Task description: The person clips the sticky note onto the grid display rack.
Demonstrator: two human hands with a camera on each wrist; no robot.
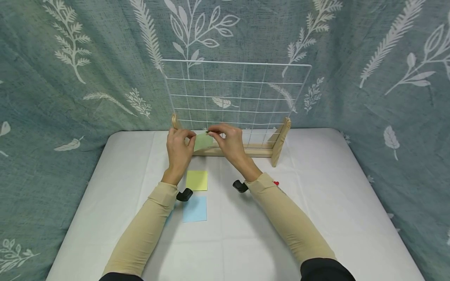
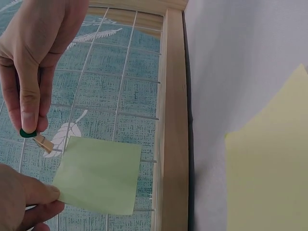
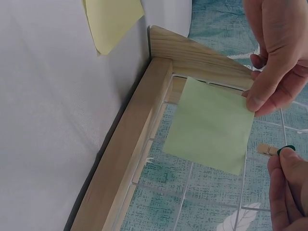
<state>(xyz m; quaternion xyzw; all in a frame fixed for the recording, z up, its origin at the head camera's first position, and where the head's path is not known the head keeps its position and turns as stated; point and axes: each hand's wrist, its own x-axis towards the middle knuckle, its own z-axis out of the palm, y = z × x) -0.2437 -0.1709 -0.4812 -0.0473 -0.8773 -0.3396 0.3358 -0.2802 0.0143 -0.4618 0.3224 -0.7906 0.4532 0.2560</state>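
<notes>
My left hand pinches a pale green paper note by one corner, in front of the lower left of a white wire grid. The thumb and fingers of my right hand pinch a small wooden clothespin with a dark green piece on its end. In both wrist views the clothespin is close beside the note, apart from it. The note hangs in front of the grid wires; whether it touches them I cannot tell. A wooden base holds the grid upright.
A yellow note and a blue note lie on the white table. Another blue piece is partly hidden by the left sleeve. Something small and red shows beside the right sleeve. A leaf-patterned curtain hangs behind.
</notes>
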